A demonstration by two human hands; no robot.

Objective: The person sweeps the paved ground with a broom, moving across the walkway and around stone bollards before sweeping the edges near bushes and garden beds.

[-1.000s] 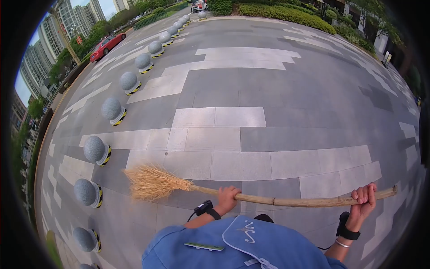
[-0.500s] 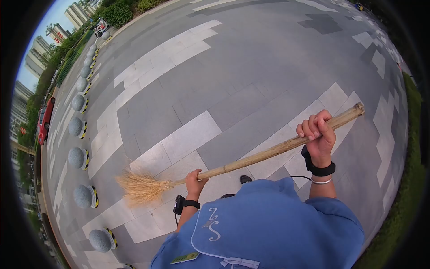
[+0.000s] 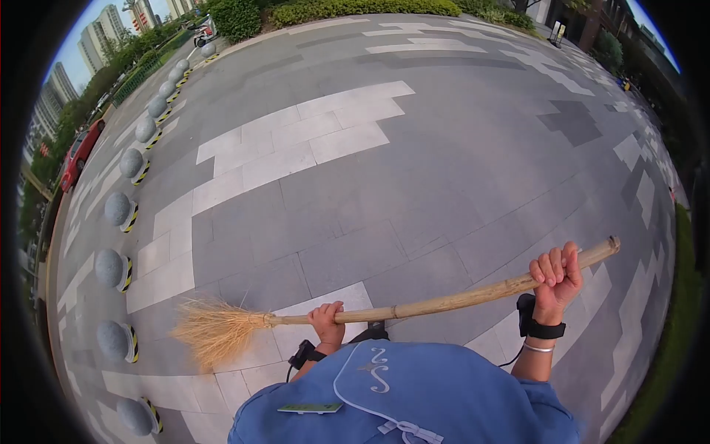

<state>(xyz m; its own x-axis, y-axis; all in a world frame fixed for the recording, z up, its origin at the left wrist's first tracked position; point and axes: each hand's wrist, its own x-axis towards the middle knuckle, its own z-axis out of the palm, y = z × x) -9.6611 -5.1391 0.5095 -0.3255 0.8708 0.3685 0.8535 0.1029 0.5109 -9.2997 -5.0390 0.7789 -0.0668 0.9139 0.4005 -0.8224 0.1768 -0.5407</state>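
broom held crosswise over paving, floor contact unclear; left hand wrapped round handle near bristles, right hand closed near butt end; bristles could be dropped if left grip is loosened; handle could be snagged by cord

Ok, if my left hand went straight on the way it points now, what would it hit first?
Beyond the broom handle it grips, your left hand seems to have a free way ahead. Its slope is hard to judge, though: angled down, it would likely meet the grey paving first.
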